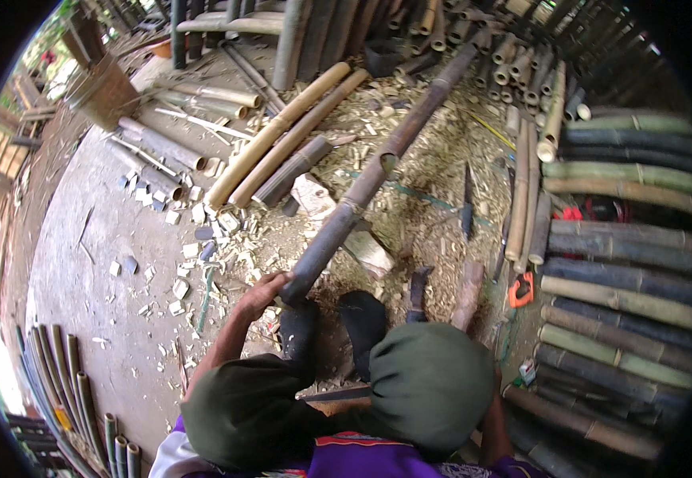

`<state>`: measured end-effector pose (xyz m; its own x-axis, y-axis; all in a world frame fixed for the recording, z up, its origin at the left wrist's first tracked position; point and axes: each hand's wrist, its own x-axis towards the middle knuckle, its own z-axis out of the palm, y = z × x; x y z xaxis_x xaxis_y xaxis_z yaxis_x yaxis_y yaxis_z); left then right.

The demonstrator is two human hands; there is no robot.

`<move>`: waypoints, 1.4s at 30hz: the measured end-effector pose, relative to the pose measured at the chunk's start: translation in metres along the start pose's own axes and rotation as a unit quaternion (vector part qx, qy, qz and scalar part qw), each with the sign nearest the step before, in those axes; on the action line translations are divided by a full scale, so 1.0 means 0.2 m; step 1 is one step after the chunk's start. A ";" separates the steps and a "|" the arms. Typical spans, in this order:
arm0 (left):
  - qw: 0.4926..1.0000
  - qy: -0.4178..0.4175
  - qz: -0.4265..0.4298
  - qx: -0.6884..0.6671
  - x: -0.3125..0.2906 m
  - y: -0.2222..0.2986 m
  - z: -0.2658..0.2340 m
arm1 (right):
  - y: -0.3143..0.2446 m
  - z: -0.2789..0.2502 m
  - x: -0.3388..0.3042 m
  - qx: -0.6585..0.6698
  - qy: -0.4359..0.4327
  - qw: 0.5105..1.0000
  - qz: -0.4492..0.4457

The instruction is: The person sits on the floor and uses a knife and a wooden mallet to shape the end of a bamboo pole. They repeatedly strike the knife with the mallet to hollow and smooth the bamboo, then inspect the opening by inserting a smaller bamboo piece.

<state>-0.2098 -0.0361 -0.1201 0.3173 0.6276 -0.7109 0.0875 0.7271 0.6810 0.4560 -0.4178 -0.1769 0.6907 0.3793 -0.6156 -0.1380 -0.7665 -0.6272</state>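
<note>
Left hand (262,291) on bamboo pole (378,167)

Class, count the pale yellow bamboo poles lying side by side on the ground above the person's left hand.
2: the two pale yellow poles lie diagonally, touching, left of the dark pole that the left hand grips. Others may be hidden in the stacks.

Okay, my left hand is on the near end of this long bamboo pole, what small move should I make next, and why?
Probably bring the right hand, hidden behind the knee, onto the pole. Only the left hand grips its near end; the far end lies among the stacked poles, so one-handed control looks weak.
</note>
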 end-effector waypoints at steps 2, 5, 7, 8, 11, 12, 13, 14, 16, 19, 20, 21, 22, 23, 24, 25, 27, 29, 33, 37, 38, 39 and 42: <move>0.996 -0.081 -0.030 -0.002 0.14 0.02 0.08 | 0.05 -0.09 0.13 0.019 0.027 0.997 -0.070; 0.999 -0.008 -0.049 -0.009 -0.05 -0.01 -0.05 | -0.59 0.68 -0.15 0.128 -0.181 0.974 0.036; 0.993 0.020 0.001 0.113 0.01 0.07 0.11 | -1.23 0.89 -0.55 0.121 -0.221 0.967 0.034; 0.974 0.086 0.017 0.210 -0.08 0.10 0.20 | -1.40 1.06 -0.62 0.081 -0.248 0.965 0.005; 0.863 0.237 0.093 0.436 -0.15 0.17 0.40 | -1.69 1.45 -0.66 0.061 -0.313 0.946 -0.049; 0.852 0.253 0.111 0.445 -0.14 0.16 0.41 | -1.74 1.56 -0.63 0.044 -0.335 0.938 -0.075; 0.839 0.269 0.129 0.455 -0.14 0.15 0.43 | -1.78 1.64 -0.60 -0.014 -0.328 0.935 -0.136; 0.825 0.286 0.144 0.466 -0.14 0.15 0.44 | -1.80 1.72 -0.55 -0.091 -0.300 0.920 -0.234; 0.822 0.277 0.122 0.482 -0.13 0.27 0.47 | -1.83 1.86 -0.50 -0.242 -0.231 0.845 -0.417; 0.830 0.242 0.088 0.496 -0.04 0.38 0.47 | -1.94 1.94 -0.66 -0.338 -0.226 0.776 -0.482; 0.834 0.243 0.074 0.490 0.00 0.38 0.49 | -1.94 1.96 -0.71 -0.374 -0.229 0.741 -0.508; 0.839 0.242 0.060 0.484 0.04 0.37 0.52 | -1.93 1.97 -0.74 -0.409 -0.231 0.705 -0.532; 0.843 0.242 0.046 0.478 0.06 0.35 0.53 | -1.92 1.98 -0.76 -0.442 -0.231 0.666 -0.554; 0.834 0.251 0.071 0.486 0.06 0.33 0.51 | -1.91 1.97 -0.78 -0.453 -0.237 0.634 -0.580; 0.834 0.256 0.074 0.483 0.07 0.33 0.53 | -1.94 1.96 -0.74 -0.447 -0.220 0.661 -0.561; 0.833 0.263 0.076 0.480 0.08 0.33 0.54 | -1.99 1.98 -0.65 -0.442 -0.205 0.685 -0.542; 0.833 0.271 0.082 0.475 0.09 0.33 0.55 | -1.99 2.01 -0.62 -0.457 -0.151 0.703 -0.524; 0.833 0.270 0.090 0.474 0.09 0.32 0.53 | -1.90 2.00 -0.71 -0.459 -0.170 0.622 -0.612; 0.836 0.270 0.109 0.465 0.08 0.32 0.52 | -1.99 2.02 -0.58 -0.410 -0.182 0.740 -0.501; 0.841 0.251 0.095 0.470 0.10 0.31 0.48 | -2.04 2.00 -0.61 -0.454 -0.235 0.672 -0.536; 0.845 0.237 0.083 0.472 0.10 0.31 0.45 | -1.99 1.98 -0.69 -0.496 -0.294 0.634 -0.516; 0.850 0.215 0.084 0.474 0.12 0.34 0.47 | -1.89 1.96 -0.60 -0.399 -0.170 0.550 -0.714; 0.853 0.203 0.097 0.471 0.15 0.35 0.50 | -2.01 1.96 -0.38 -0.328 -0.100 0.744 -0.574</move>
<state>-0.1004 0.0065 -0.0758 0.0763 0.8944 -0.4407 0.8504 0.1724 0.4971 0.1808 0.0658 -0.0648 -0.0421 0.9981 0.0455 0.8821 0.0585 -0.4675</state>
